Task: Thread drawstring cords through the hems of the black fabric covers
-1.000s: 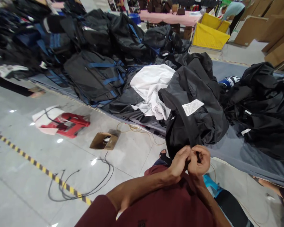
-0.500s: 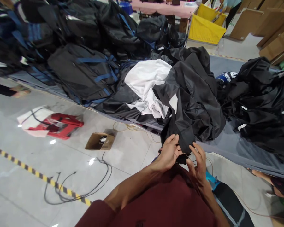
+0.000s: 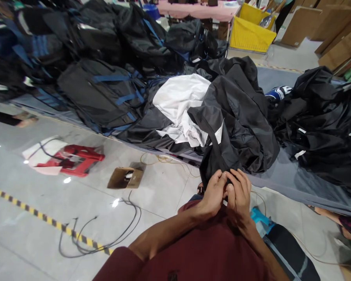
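Both my hands meet at the lower end of a black fabric piece [image 3: 236,121] that hangs off a pile on a grey-covered table [image 3: 283,175]. My left hand [image 3: 215,193] pinches the fabric's bottom edge from the left. My right hand [image 3: 238,197] grips the same edge from the right, fingers curled round it. A white label [image 3: 219,133] is sewn on the black fabric above my hands. White cloth [image 3: 183,103] lies just left of the black piece.
Black and blue bags [image 3: 105,89] are heaped along the table at left. More black fabric [image 3: 321,121] lies at right. On the floor are a red stool [image 3: 73,160], a small cardboard box [image 3: 125,177], black cables [image 3: 105,234] and hazard tape. Yellow bins [image 3: 250,35] stand far back.
My hands opened for a moment around the fabric's end, then closed together on it again. The white label has turned from flat-on to edge-on. The view dipped slightly.
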The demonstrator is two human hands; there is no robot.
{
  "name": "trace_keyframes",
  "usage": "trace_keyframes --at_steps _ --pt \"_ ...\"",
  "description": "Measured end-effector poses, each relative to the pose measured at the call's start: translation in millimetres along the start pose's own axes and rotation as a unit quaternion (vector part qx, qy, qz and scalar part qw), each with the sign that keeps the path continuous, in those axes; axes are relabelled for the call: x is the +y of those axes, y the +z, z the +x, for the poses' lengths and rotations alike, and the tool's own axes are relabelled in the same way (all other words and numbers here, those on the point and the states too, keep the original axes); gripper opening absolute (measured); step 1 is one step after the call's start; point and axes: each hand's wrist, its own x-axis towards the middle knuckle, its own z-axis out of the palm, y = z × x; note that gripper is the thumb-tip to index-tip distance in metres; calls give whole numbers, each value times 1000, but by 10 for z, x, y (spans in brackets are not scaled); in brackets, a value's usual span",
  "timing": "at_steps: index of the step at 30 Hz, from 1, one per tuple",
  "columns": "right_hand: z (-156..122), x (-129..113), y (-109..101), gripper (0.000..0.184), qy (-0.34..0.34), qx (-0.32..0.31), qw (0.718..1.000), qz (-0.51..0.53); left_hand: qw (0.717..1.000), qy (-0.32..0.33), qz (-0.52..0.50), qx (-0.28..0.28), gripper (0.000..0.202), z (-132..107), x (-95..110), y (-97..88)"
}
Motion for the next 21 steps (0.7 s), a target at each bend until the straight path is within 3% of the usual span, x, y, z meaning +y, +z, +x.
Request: trace_keyframes --at_steps 3,8,13,16,18,21 --pt "33 15 40 31 9 53 997 55 1000 -3 -5 -21 60 18 59 17" --pt "-37 47 -51 36 -34 -9 997 63 998 -29 -51 -23 55 137 244 -30" --pt "61 45 75 41 -40 11 998 53 998 -34 -57 2 48 67 25 -20" --pt "245 83 145 45 -40 5 999 24 1000 10 -17 22 43 -46 -128 12" --pt "336 149 152 47 -52 2 998 19 999 42 23 8 48 -102 -161 15" --pt "347 278 115 47 -89 -12 995 37 996 12 61 -68 50 -119 -92 -56"
